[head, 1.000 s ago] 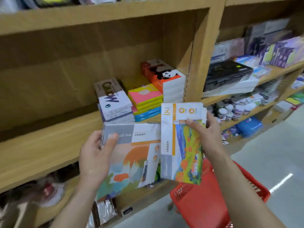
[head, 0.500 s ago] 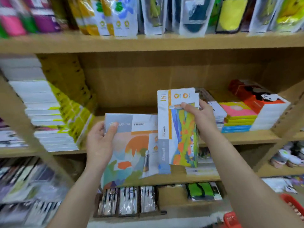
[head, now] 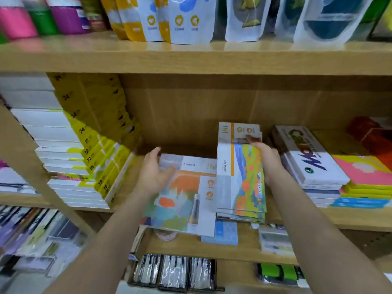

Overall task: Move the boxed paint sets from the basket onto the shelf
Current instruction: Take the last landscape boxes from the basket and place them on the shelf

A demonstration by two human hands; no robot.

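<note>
A wide boxed paint set (head: 182, 196) with orange and teal artwork lies tilted over the front of the middle wooden shelf (head: 331, 219). My left hand (head: 152, 172) grips its upper left corner, thumb on top. Touching it on the right is a taller stack of narrow paint set boxes (head: 239, 177) with a colourful landscape print. My right hand (head: 266, 160) holds that stack along its right edge, fingers over the top. The stack's lower end sits at the shelf's front edge. The basket is out of view.
White and yellow boxes (head: 93, 166) are stacked on the shelf's left side. Grey and white boxes (head: 307, 164) and pink and yellow ones (head: 364, 175) fill its right side. Pouches (head: 180, 18) stand on the shelf above. Packaged goods (head: 174, 272) sit on the shelves below.
My view has swung away from the red basket to face the shelf. Both hands have carried their boxes forward and down into the gap on the middle shelf.
</note>
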